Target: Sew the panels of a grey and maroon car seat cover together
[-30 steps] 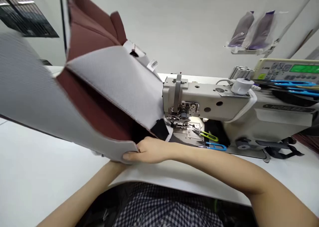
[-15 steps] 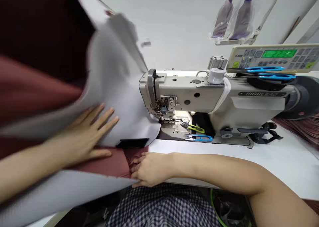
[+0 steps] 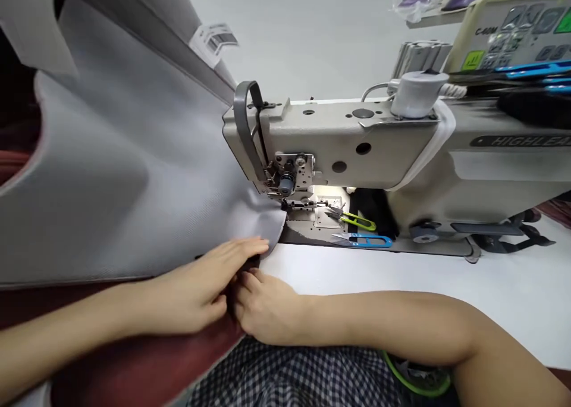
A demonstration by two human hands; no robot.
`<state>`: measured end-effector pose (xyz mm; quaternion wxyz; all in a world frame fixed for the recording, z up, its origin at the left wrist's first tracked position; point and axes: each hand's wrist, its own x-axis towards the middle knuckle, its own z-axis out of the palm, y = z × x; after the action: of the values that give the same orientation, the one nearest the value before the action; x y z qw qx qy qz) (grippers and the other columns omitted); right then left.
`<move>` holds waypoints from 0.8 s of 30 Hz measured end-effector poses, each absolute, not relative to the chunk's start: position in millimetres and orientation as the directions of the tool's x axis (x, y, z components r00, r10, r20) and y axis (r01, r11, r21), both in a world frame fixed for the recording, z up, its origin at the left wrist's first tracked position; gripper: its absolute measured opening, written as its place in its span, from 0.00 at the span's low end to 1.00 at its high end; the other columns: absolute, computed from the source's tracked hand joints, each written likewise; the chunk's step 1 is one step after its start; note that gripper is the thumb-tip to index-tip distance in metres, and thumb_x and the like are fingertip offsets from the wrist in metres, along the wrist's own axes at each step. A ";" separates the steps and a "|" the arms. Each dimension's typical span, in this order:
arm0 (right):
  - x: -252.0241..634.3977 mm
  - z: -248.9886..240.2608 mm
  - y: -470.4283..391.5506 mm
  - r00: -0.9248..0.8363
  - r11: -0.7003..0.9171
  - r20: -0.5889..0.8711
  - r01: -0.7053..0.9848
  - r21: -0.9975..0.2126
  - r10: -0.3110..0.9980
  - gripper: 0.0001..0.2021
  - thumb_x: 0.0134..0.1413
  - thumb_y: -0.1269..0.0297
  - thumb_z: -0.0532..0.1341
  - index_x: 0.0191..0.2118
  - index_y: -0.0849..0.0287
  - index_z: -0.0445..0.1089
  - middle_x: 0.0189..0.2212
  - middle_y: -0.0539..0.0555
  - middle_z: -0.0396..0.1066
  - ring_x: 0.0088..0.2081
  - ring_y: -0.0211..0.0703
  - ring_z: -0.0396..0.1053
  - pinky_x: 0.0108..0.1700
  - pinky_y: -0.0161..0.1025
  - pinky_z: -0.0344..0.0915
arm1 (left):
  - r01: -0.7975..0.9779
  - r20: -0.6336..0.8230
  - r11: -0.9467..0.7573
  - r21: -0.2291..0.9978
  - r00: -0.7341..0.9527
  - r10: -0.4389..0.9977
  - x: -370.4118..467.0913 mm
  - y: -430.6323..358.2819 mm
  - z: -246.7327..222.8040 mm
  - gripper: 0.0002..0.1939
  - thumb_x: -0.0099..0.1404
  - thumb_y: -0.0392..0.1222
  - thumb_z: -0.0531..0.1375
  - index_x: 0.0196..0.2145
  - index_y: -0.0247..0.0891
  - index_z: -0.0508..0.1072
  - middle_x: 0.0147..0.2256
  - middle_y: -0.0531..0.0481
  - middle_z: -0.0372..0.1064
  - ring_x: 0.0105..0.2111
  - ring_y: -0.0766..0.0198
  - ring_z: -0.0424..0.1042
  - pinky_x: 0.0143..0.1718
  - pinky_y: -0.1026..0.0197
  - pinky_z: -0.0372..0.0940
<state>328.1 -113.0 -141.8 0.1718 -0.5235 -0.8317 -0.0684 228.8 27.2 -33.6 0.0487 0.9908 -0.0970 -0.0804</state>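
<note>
Well, the grey fabric (image 3: 111,187) takes up the most room before us, rising in a broad, curved sheet on our left, with its right-hand tip up against the needle end of the sewing machine (image 3: 330,136). The machine stretches off to the right, and the desk (image 3: 357,273) shows white in front of it. Below the grey sheet, the maroon fabric (image 3: 143,365) spreads along the near side, its lower edge slanting up toward our hands, beside the checked cloth (image 3: 321,377) we wear.

The control panel (image 3: 495,20) stands behind the machine at upper right, partly out of view, and a green-rimmed container (image 3: 422,390) sits low by our right forearm.

Our left hand (image 3: 218,276) lies along the bottom edge of the grey fabric, fingers extended together and thumb bent beneath; we cannot tell whether it pinches anything. Our right hand (image 3: 267,306) is just below those fingertips, its fingers curled closed on the dark, bunched edge of the maroon fabric.

A white spool (image 3: 414,94) sits on top of the machine. Under its arm, the yellow-green snips (image 3: 359,221) lie beside the lit needle plate, and the blue snips (image 3: 375,241) lie just nearer to us, with open blades pointing left. A small white label (image 3: 216,39) sticks out from the grey fabric's upper edge, its printing too small to read.
</note>
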 end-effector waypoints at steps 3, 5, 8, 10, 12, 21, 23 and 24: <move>332.4 -144.6 -122.6 -0.377 0.426 0.374 0.903 -0.054 0.847 0.16 0.66 0.67 0.54 0.49 0.72 0.72 0.52 0.68 0.70 0.55 0.58 0.64 0.58 0.52 0.58 | -0.120 -0.235 -0.992 -0.050 0.966 -0.105 236.9 56.1 -57.8 0.31 0.59 0.29 0.52 0.62 0.30 0.58 0.55 0.38 0.65 0.54 0.53 0.65 0.56 0.52 0.64; 338.4 -143.6 -124.0 -0.391 0.445 0.377 0.893 -0.065 0.840 0.15 0.65 0.67 0.54 0.48 0.72 0.73 0.52 0.68 0.70 0.55 0.57 0.65 0.59 0.51 0.58 | -0.103 -0.247 -0.975 -0.199 0.968 -0.052 242.6 62.2 -69.7 0.28 0.63 0.35 0.55 0.61 0.31 0.61 0.52 0.37 0.67 0.48 0.49 0.68 0.48 0.49 0.66; 349.5 -139.2 -116.3 -0.445 0.510 0.321 0.846 -0.155 0.836 0.11 0.65 0.67 0.55 0.43 0.67 0.73 0.45 0.63 0.74 0.46 0.51 0.69 0.53 0.47 0.62 | -0.191 -0.261 -0.920 -0.342 0.960 -0.102 252.7 50.4 -81.7 0.28 0.64 0.36 0.57 0.62 0.33 0.61 0.53 0.36 0.66 0.47 0.45 0.67 0.43 0.48 0.65; 357.1 -136.2 -106.6 -0.469 0.533 0.285 0.816 -0.221 0.836 0.10 0.65 0.68 0.55 0.42 0.65 0.73 0.41 0.59 0.74 0.41 0.48 0.69 0.48 0.44 0.64 | -0.246 -0.262 -0.896 -0.370 0.953 -0.153 260.4 41.8 -85.7 0.25 0.64 0.30 0.54 0.59 0.31 0.64 0.49 0.36 0.68 0.45 0.48 0.68 0.42 0.50 0.64; 363.2 -134.7 -95.8 -0.458 0.523 0.280 0.817 -0.242 0.844 0.10 0.65 0.69 0.55 0.44 0.66 0.72 0.42 0.58 0.74 0.41 0.48 0.68 0.47 0.43 0.65 | -0.270 -0.275 -0.908 -0.321 0.944 -0.183 269.4 41.4 -83.4 0.17 0.64 0.27 0.52 0.50 0.32 0.70 0.41 0.40 0.69 0.39 0.52 0.68 0.37 0.54 0.63; 381.7 -136.1 -106.5 -0.506 0.556 0.245 0.799 -0.229 0.827 0.10 0.66 0.69 0.55 0.42 0.66 0.73 0.51 0.62 0.72 0.54 0.46 0.66 0.60 0.43 0.60 | -0.241 -0.213 -0.963 -0.121 0.954 -0.211 293.3 65.6 -52.5 0.13 0.56 0.24 0.51 0.33 0.38 0.69 0.33 0.47 0.67 0.34 0.56 0.65 0.34 0.56 0.59; 391.6 -134.8 -121.4 -0.504 0.554 0.236 0.793 -0.253 0.830 0.11 0.66 0.68 0.56 0.45 0.67 0.73 0.55 0.60 0.71 0.57 0.45 0.66 0.63 0.41 0.57 | -0.154 -0.267 -0.982 -0.107 0.956 -0.121 286.7 59.4 -66.4 0.14 0.55 0.22 0.50 0.32 0.37 0.69 0.32 0.47 0.66 0.33 0.56 0.65 0.33 0.56 0.60; 395.7 -134.6 -127.1 -0.504 0.555 0.240 0.790 -0.260 0.830 0.12 0.66 0.68 0.56 0.47 0.68 0.73 0.56 0.59 0.70 0.59 0.45 0.64 0.64 0.41 0.55 | -0.082 -0.254 -0.991 -0.107 0.966 -0.053 282.8 56.0 -74.2 0.15 0.55 0.22 0.49 0.33 0.36 0.69 0.32 0.46 0.66 0.33 0.56 0.65 0.33 0.56 0.60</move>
<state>395.7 -127.1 -134.6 0.1703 -0.4679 -0.8653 0.0581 282.8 56.0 -74.2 -0.0585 0.9897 -0.0342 -0.1263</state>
